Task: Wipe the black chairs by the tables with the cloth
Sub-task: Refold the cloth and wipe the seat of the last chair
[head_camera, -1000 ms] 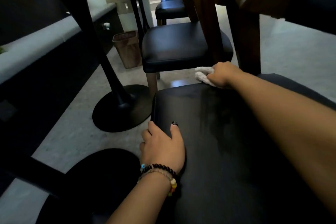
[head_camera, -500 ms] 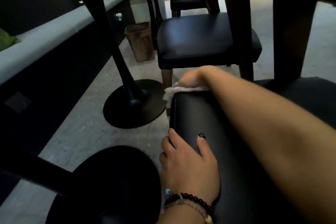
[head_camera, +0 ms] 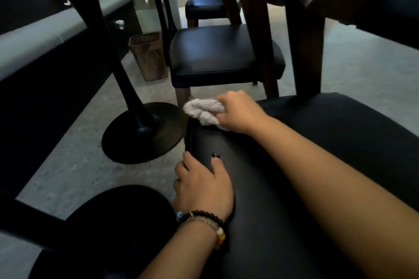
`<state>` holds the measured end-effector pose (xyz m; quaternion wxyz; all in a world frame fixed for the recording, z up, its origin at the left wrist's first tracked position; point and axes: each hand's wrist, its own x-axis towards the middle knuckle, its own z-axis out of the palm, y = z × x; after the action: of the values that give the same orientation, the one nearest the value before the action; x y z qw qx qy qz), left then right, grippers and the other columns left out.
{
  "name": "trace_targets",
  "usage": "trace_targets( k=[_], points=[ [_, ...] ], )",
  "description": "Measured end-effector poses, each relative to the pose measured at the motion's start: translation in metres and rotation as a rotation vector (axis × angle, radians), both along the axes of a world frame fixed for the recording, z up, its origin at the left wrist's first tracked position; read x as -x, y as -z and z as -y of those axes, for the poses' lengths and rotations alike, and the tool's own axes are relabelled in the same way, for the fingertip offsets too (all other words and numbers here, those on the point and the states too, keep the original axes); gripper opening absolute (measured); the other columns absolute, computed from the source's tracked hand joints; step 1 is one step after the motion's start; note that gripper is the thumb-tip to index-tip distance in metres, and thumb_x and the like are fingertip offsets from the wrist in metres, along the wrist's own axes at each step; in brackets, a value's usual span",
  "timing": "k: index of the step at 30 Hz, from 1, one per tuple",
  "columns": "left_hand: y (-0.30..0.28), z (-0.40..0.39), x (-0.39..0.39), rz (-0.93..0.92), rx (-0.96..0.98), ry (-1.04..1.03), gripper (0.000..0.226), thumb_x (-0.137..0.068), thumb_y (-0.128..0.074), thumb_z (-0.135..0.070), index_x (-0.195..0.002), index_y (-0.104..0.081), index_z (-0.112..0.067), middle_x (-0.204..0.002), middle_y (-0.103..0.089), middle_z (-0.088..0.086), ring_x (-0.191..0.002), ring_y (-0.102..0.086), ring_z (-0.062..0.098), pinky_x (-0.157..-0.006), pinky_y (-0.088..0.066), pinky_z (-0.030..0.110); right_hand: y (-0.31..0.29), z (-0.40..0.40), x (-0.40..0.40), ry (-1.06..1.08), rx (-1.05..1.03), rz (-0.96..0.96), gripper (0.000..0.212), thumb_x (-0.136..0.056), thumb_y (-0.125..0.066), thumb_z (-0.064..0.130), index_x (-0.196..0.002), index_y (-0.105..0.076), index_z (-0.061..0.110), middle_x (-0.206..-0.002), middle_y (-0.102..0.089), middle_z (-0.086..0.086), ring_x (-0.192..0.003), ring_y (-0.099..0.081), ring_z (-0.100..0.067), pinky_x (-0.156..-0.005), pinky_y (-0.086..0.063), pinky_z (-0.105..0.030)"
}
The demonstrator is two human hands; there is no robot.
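The nearest black chair seat [head_camera: 294, 176] fills the lower right of the view. My right hand [head_camera: 238, 112] grips a bunched white cloth [head_camera: 201, 110] at the seat's far left corner. My left hand [head_camera: 204, 184], with beaded bracelets on its wrist, grips the seat's left edge, thumb on top and fingers curled under. A second black chair [head_camera: 217, 54] stands just beyond, and a third black seat [head_camera: 204, 8] lies farther back.
A black pedestal table base [head_camera: 140, 133] stands on the grey floor to the left, with another round base [head_camera: 118, 217] closer. A brown waste bin [head_camera: 149, 56] sits by the dark bench [head_camera: 45, 36]. Wooden chair legs [head_camera: 306, 52] rise behind the seat.
My right hand has carried the cloth from the seat's far edge across to its far left corner. The left hand has kept its hold on the seat edge.
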<state>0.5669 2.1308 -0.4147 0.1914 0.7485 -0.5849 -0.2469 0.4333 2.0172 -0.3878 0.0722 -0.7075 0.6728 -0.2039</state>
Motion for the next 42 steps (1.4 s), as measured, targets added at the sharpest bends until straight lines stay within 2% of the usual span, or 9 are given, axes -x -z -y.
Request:
trace_targets(
  k=[6,13,17,20,23,30,33,37,42],
  points=[
    [-0.001,0.001,-0.004,-0.098,-0.006,0.005,0.061,-0.098,-0.031,-0.046,-0.150,-0.021,-0.014,-0.154,-0.026,0.011,-0.133,-0.038,0.035,-0.104,-0.033,0.040,-0.001,-0.037,0.074,0.334,-0.047,0.036,0.043,-0.088,-0.061,0.047,-0.113,-0.067,0.012,-0.113,-0.066,-0.017,-0.108,-0.059,-0.038,-0.085,-0.049,-0.038],
    [-0.005,0.004,-0.018,-0.241,-0.031,0.042,0.055,-0.100,-0.035,-0.030,-0.151,-0.024,-0.014,-0.155,-0.029,0.012,-0.138,-0.034,0.032,-0.110,-0.028,0.036,0.000,-0.143,-0.011,0.108,0.026,0.098,0.041,-0.088,-0.055,0.035,-0.125,-0.061,0.018,-0.127,-0.061,-0.012,-0.114,-0.056,-0.035,-0.089,-0.046,-0.035],
    [-0.013,0.003,-0.032,-0.295,-0.051,0.110,0.054,-0.097,-0.046,-0.024,-0.148,-0.033,-0.013,-0.152,-0.037,0.009,-0.137,-0.037,0.028,-0.109,-0.030,0.030,-0.005,-0.208,-0.012,-0.084,0.013,0.143,0.058,-0.079,-0.041,0.058,-0.122,-0.065,0.028,-0.126,-0.065,-0.004,-0.120,-0.056,-0.024,-0.095,-0.047,-0.032],
    [-0.020,-0.012,-0.026,-0.149,-0.070,0.192,0.060,-0.097,-0.047,-0.029,-0.150,-0.026,-0.011,-0.154,-0.031,0.011,-0.138,-0.035,0.029,-0.110,-0.031,0.032,-0.010,-0.189,0.053,0.205,-0.035,0.163,0.046,-0.088,-0.063,0.046,-0.130,-0.060,0.028,-0.130,-0.062,-0.008,-0.117,-0.057,-0.029,-0.094,-0.042,-0.028],
    [-0.022,-0.034,-0.015,0.060,-0.100,0.276,0.067,-0.099,-0.041,-0.039,-0.153,-0.011,-0.013,-0.160,-0.010,0.015,-0.143,-0.021,0.034,-0.114,-0.022,0.037,-0.007,-0.169,0.091,0.534,-0.081,0.124,0.045,-0.095,-0.057,0.036,-0.135,-0.054,0.016,-0.130,-0.058,-0.014,-0.114,-0.056,-0.034,-0.088,-0.046,-0.036],
    [-0.026,-0.056,0.001,0.181,-0.118,0.290,0.069,-0.099,-0.038,-0.040,-0.154,-0.004,-0.016,-0.161,0.004,0.015,-0.146,-0.006,0.040,-0.118,-0.015,0.044,0.015,-0.257,0.009,0.065,0.073,0.100,0.055,-0.083,-0.054,0.010,-0.136,-0.055,0.025,-0.140,-0.053,-0.001,-0.134,-0.044,-0.022,-0.107,-0.042,-0.035],
    [-0.024,-0.051,0.008,0.206,-0.138,0.265,0.073,-0.098,-0.035,-0.049,-0.154,-0.002,-0.018,-0.161,0.007,0.012,-0.144,-0.005,0.044,-0.118,-0.016,0.048,0.016,-0.259,0.073,0.370,0.063,0.097,0.056,-0.087,-0.056,0.011,-0.140,-0.049,0.028,-0.136,-0.055,-0.004,-0.126,-0.049,-0.027,-0.103,-0.044,-0.038],
    [-0.018,-0.051,0.023,0.266,-0.106,0.215,0.076,-0.095,-0.028,-0.059,-0.154,0.000,-0.020,-0.161,0.008,0.010,-0.142,-0.003,0.048,-0.114,-0.018,0.058,0.008,-0.233,0.134,0.888,-0.011,0.132,0.046,-0.093,-0.058,0.026,-0.136,-0.049,0.012,-0.129,-0.054,-0.017,-0.116,-0.052,-0.036,-0.094,-0.045,-0.044],
    [-0.011,-0.055,0.033,0.360,-0.063,0.174,0.078,-0.093,-0.021,-0.063,-0.153,0.003,-0.021,-0.161,0.007,0.011,-0.141,-0.007,0.049,-0.109,-0.021,0.064,0.005,-0.211,0.067,0.601,0.004,0.089,0.044,-0.093,-0.056,0.042,-0.126,-0.056,0.014,-0.124,-0.060,-0.012,-0.113,-0.055,-0.034,-0.096,-0.044,-0.040]
  ],
)
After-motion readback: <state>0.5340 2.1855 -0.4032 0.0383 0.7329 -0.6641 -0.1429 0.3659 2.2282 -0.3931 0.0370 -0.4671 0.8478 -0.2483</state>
